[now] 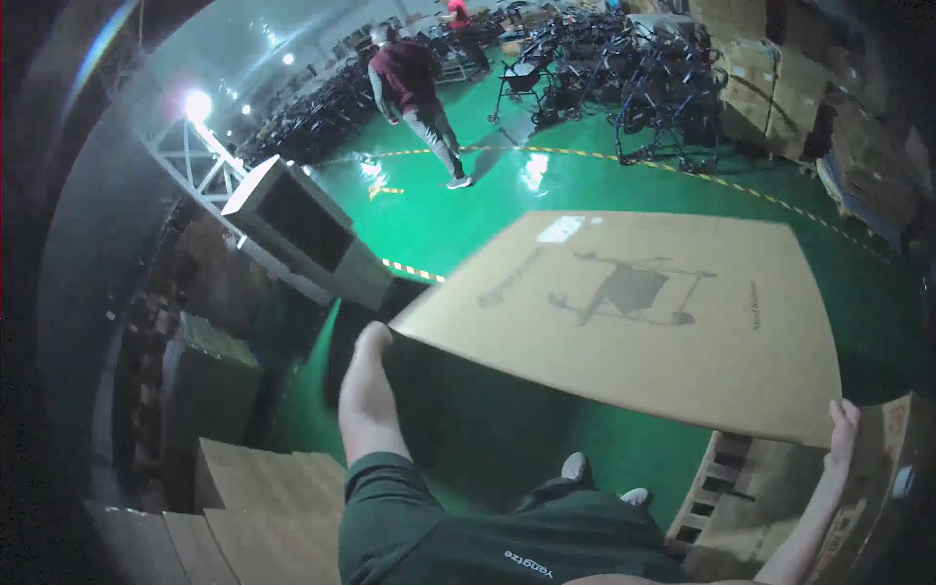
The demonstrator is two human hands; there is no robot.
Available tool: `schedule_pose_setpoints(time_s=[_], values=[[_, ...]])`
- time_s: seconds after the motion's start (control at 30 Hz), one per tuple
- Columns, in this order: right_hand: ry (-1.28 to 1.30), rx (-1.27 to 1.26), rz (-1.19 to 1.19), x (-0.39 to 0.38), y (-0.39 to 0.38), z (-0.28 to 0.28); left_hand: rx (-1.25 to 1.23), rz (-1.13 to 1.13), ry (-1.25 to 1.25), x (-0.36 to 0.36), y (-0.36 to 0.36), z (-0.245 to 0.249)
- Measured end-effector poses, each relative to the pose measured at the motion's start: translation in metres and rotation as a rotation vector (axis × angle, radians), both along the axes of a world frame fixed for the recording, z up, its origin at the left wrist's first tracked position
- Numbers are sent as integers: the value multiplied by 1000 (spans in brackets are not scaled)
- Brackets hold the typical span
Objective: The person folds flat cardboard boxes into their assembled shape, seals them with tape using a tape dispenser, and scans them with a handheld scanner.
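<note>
A large flat cardboard carton (721, 322) printed with a dark picture of a wheeled walker is held tilted in front of me. My left hand (374, 337) is closed at its near left corner, with the fingers mostly hidden. At the near right corner, my right hand (842, 431) grips the edge, fingers up along the side. The carton hangs above the green floor, and a white label (561, 230) shows near its far edge.
Brown cartons (268, 526) are stacked at lower left, more cartons (770, 487) at lower right. A boxy grey unit (297, 224) stands left. A person in a dark red top (405, 78) walks ahead near folded walkers (624, 78). Striped tape (575, 153) crosses the floor.
</note>
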State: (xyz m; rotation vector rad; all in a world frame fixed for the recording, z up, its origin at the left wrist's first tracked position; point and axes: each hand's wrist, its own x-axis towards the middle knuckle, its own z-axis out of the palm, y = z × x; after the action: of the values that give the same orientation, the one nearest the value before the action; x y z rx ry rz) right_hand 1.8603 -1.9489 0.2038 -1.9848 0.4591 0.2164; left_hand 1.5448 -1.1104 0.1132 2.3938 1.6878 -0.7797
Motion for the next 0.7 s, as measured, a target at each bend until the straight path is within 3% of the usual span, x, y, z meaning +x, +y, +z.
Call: schedule_pose_setpoints(time_s=[0.1, 0.2, 0.27, 0.3, 0.37, 0.4, 0.5, 0.6, 0.7], values=[[-44, -68, 265, 5, 58, 26, -132, 1, -5, 50, -88, 12], [-391, -245, 460, -10, 147, 10, -272, -148, -397, 134, -179, 8], [-343, -338, 570, -45, 203, 4, -634, -200, -826, 201, -234, -24], [-338, -360, 602, -61, 224, -6, -717, -213, -940, 232, -265, -25], [-57, -520, 770, -89, 245, -34, -810, -257, -1019, 266, -334, -13], [12, -565, 812, -98, 250, -45, -832, -265, -1043, 280, -361, -17], [98, -672, 922, -121, 248, -58, -597, -283, -1233, 291, -418, -58], [289, -608, 1018, -106, 251, -32, -528, -316, -1497, 289, -437, -90], [263, -343, 948, -66, 257, -49, -534, -208, -1686, 297, -442, -91]])
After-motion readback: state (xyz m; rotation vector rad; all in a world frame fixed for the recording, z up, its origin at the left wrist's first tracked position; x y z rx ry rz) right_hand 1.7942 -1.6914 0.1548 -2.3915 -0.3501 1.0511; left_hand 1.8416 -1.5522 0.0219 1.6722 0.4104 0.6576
